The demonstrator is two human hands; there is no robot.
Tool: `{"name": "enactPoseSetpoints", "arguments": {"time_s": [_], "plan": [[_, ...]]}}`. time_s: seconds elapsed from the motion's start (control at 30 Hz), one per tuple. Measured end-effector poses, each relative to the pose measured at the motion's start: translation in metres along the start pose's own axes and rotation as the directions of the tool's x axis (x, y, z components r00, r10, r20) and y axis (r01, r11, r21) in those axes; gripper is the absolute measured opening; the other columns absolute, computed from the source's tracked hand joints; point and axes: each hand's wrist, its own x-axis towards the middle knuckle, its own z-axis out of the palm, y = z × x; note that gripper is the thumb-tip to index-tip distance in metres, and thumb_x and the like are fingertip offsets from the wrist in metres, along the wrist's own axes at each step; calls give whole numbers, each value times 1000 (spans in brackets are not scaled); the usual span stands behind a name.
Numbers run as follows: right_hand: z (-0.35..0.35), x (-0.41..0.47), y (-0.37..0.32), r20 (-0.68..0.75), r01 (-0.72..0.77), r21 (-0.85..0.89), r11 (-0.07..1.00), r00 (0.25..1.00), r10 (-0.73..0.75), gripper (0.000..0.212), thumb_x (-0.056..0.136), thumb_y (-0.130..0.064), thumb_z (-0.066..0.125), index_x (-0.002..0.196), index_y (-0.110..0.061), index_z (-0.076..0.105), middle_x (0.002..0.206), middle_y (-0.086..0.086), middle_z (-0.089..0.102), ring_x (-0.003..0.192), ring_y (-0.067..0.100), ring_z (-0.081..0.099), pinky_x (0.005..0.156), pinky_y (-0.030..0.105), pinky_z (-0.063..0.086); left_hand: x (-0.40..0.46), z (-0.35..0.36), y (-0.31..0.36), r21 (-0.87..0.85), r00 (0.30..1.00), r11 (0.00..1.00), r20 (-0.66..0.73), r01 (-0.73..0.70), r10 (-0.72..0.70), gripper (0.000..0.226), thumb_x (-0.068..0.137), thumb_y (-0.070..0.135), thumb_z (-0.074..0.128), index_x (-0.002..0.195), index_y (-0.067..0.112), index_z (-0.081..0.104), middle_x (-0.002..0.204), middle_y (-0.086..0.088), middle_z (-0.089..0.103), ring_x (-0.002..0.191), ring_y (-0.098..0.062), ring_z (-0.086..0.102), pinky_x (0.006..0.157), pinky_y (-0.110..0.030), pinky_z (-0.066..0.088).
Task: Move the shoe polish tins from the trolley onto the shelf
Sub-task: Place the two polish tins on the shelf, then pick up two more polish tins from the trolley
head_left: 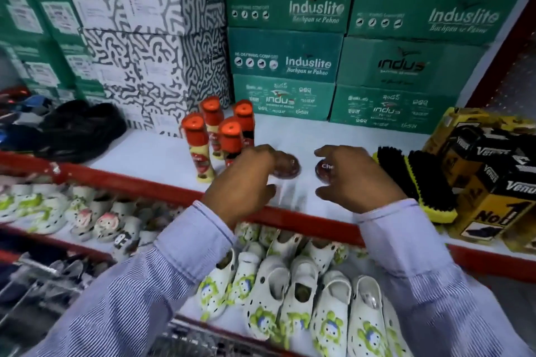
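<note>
Tins lie flat on the white shelf surface point(162, 153) near its red front edge: the round dark-red shoe polish tin on the left point(285, 164) sits just beyond the left hand point(243, 182), whose fingers curl loosely over its near rim, though blur hides whether they touch. The second round red tin with white lettering point(325, 171) lies under the right hand point(356, 180), fingers spread and seemingly released, with a black-bristled yellow brush point(420, 182) just beside it.
</note>
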Motion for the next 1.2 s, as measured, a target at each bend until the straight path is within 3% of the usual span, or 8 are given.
{"name": "enactPoseSetpoints", "arguments": {"time_s": [0.2, 0.4, 0.57, 0.67, 0.93, 1.03, 1.13, 1.2], "plan": [[44, -92, -36, -85, 148, 102, 984, 987, -140, 56, 74, -19, 76, 127, -26, 63, 120, 5, 69, 108, 27, 67, 94, 37, 52, -122, 4, -19, -25, 991, 998, -118, 63, -66, 31, 74, 8, 72, 100, 26, 71, 106, 2, 71, 98, -15, 63, 86, -30, 52], [165, -148, -52, 99, 143, 247, 958, 980, -171, 44, 74, -17, 76, 117, -21, 69, 115, 2, 73, 101, 26, 69, 90, 40, 56, -237, 76, -73, -71, 942, 945, 131, 319, -308, 28, 75, 13, 71, 102, 23, 72, 108, -3, 72, 103, -24, 67, 90, -34, 53], [296, -184, -56, 318, 30, 311, 950, 939, -133, 44, 76, -24, 71, 118, -13, 69, 121, 13, 70, 113, 34, 65, 98, 41, 51, -331, 173, -112, -6, 788, 844, 362, 536, -498, 38, 77, 25, 68, 115, 26, 66, 120, -5, 68, 114, -27, 63, 94, -35, 52], [373, -205, -57, 524, -11, 220, 975, 845, -108, 52, 82, -22, 71, 131, -12, 59, 133, 15, 61, 126, 35, 56, 103, 39, 44, -373, 231, -125, 59, 622, 771, 553, 634, -554, 57, 83, 29, 69, 137, 23, 49, 141, -9, 53, 130, -31, 51, 102, -43, 49], [542, -256, -45, 879, 47, -120, 992, 470, 84, 87, 89, -21, 68, 158, -25, 14, 167, 12, 4, 153, 42, 6, 117, 57, 30, -434, 369, -131, 308, 304, 754, 777, 580, -552, 73, 95, 34, 51, 156, 32, 10, 167, -12, 1, 151, -46, 6, 117, -67, 12], [582, -274, -33, 881, 59, -134, 989, 465, 91, 88, 89, -15, 67, 157, -27, 14, 167, 14, -5, 153, 45, -3, 114, 64, 29, -449, 396, -133, 314, 308, 830, 820, 461, -482, 78, 92, 34, 59, 155, 27, 14, 166, -14, 9, 149, -47, 14, 115, -70, 17], [610, -290, -20, 856, 81, -143, 986, 511, 82, 83, 86, -11, 68, 154, -25, 21, 165, 18, 7, 151, 48, 1, 111, 69, 30, -453, 410, -136, 260, 288, 892, 881, 371, -376, 83, 91, 26, 61, 156, 21, 9, 166, -16, -6, 150, -49, 2, 113, -71, 18], [612, -294, -19, 839, 130, -153, 980, 541, 59, 75, 88, -8, 65, 151, -23, 28, 162, 18, 17, 150, 50, 8, 110, 70, 32, -454, 416, -136, 242, 294, 896, 885, 372, -361, 66, 93, 15, 55, 152, 13, 25, 164, -21, 7, 148, -48, 14, 114, -68, 25]]}}
